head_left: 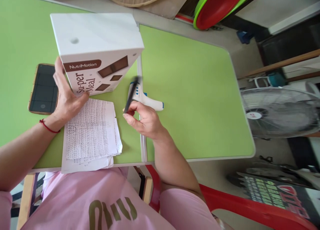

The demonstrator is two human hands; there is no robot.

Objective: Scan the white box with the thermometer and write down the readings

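Pinching black pen (pixel 131 95), right fingers (pixel 133 121) beside table seam (pixel 143 146), left fingers (pixel 60 81) gripping white box (pixel 100 33), green tabletop (pixel 200 100) extending to far-right edge

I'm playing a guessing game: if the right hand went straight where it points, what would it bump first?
Probably the white box, ahead and left of the right hand, though it might skim the papers first; its height above the table is unclear.

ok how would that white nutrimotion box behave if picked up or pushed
The white box is probably fairly stiff, given its flat faces and straight edges. Its smooth-looking surface might slip a little against the left hand. Its weight is uncertain, since no contents show.
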